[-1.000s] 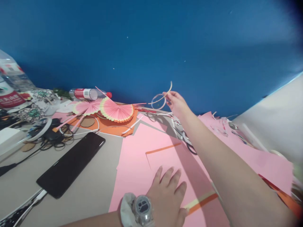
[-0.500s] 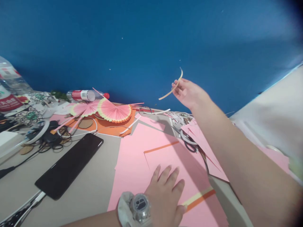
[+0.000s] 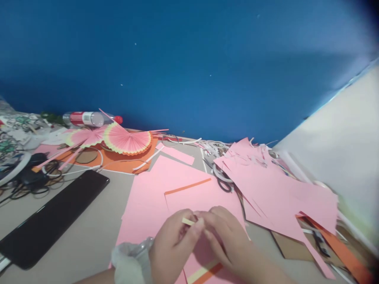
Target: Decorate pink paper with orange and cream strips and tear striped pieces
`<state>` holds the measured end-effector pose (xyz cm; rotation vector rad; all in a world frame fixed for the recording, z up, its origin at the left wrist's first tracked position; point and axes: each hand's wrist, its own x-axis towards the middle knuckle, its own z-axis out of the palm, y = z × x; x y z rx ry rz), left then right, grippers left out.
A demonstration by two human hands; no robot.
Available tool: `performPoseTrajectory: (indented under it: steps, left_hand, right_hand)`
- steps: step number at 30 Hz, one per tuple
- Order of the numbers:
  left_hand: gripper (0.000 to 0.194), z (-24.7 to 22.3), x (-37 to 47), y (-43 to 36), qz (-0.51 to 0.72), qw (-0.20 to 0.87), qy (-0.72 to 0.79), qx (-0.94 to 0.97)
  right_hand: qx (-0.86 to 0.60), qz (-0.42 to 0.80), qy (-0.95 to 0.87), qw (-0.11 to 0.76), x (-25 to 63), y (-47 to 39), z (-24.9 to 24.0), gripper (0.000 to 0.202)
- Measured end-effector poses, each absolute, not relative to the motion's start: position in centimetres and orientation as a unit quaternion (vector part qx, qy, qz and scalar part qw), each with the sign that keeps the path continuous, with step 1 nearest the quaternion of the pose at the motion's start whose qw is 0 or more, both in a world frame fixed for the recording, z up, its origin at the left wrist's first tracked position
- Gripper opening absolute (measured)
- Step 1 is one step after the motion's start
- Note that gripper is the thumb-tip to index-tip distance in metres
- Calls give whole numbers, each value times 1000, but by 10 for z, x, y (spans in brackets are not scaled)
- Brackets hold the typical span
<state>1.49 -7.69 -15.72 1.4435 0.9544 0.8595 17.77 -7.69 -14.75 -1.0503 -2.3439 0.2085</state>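
Blue wall [image 3: 189,71] behind pink paper [image 3: 148,205]. Above that paper we see left grip [image 3: 168,244] pinching yellow strip [image 3: 187,221]; right grip [image 3: 227,236] curled, hold unclear.

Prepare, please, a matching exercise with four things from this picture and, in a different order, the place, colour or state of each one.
Things:
1. phone
2. bottle
3. pleated paper fan
4. pale yellow strip

Descriptions:
A. pink, with a yellow and orange edge
B. held in the left hand
C. lying on its side near the blue wall
D. black, flat on the grey table

Right pairs: 1-D, 2-C, 3-A, 4-B
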Motion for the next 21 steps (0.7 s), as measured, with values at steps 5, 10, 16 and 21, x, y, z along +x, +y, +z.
performPoseTrajectory:
  steps: [5,10,16,21]
  left_hand:
    - [33,-156,15,-80,358,551,430,620]
    - [38,-159,22,-81,346,560,437,613]
    - [39,-166,27,-78,292,533,430,668]
    - [39,-166,28,-77,293,506,422,693]
  right_hand:
    - [-392,78,-869,294,180,-71,-146,12]
    - [-402,87,-859,305,189,-68,-149,13]
    - [-570,67,-780,251,205,-24,-140,26]
    - [-609,-75,-779,131,214,72,-128,25]
